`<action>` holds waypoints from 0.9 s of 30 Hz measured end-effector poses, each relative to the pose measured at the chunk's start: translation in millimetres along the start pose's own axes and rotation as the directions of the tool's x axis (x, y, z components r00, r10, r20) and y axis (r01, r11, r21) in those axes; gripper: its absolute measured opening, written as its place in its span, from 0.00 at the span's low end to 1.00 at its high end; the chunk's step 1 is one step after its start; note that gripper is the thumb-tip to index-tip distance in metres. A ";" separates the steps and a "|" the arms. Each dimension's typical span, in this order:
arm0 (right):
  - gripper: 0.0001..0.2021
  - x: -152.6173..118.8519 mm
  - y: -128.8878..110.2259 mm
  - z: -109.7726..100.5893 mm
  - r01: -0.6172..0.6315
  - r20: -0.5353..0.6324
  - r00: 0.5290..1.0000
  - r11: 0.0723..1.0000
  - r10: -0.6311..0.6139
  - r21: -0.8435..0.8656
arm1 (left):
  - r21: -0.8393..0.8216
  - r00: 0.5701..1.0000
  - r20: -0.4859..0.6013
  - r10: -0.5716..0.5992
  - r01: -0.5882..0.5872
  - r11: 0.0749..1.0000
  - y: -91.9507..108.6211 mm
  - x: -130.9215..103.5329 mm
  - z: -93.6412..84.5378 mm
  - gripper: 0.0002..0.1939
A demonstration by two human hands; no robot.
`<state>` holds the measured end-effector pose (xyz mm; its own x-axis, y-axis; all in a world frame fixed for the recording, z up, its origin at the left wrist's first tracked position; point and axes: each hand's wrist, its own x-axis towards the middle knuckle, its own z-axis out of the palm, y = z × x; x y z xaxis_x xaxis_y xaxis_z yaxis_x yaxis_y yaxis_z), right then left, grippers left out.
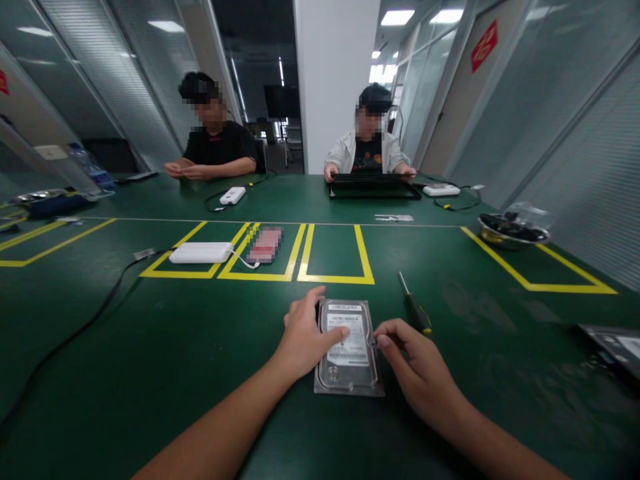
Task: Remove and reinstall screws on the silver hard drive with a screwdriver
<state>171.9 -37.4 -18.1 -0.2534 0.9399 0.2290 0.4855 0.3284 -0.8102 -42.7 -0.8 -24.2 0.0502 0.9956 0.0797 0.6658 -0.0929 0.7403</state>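
Note:
A silver hard drive (349,373) with a white label lies flat on the green table (200,360). My left hand (304,335) rests at its left edge, thumb laid across the label and fingers along the upper left side, gripping it. At the drive's right edge, my right hand (409,357) has thumb and index finger pinched together; whatever is between them is too small to make out. A screwdriver (417,311) with a black and yellow handle lies beyond the right hand, its shaft pointing away.
Yellow tape outlines (336,279) cross the table. A white power bank (201,253) is cabled to a phone (265,245). A metal bowl (513,240) stands back right, another drive (617,347) at the right edge. Two people sit opposite, one holding a black frame (375,189).

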 end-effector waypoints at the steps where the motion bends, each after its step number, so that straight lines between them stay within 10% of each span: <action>1: 0.13 -0.2 1.3 0.6 -0.001 -0.009 1.000 1.000 0.001 0.001 | -0.002 1.000 -0.006 0.006 -0.006 1.000 -0.3 -0.4 0.1 0.38; 19: 0.12 -1.6 5.9 6.6 0.055 -0.011 0.998 0.999 -0.055 0.002 | 0.024 0.994 -0.092 0.058 -0.056 0.998 -6.8 -2.7 3.9 0.37; 27: 0.13 2.8 8.3 4.5 0.009 -0.041 0.999 1.000 -0.008 0.029 | 0.087 0.886 -0.326 0.331 -0.321 0.943 19.0 -15.6 -17.8 0.11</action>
<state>171.6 -32.5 -26.6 -0.2226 0.9402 0.2579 0.4587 0.3344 -0.8233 -44.0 -18.4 0.6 0.0226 0.8457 0.5332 0.6770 -0.4054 0.6143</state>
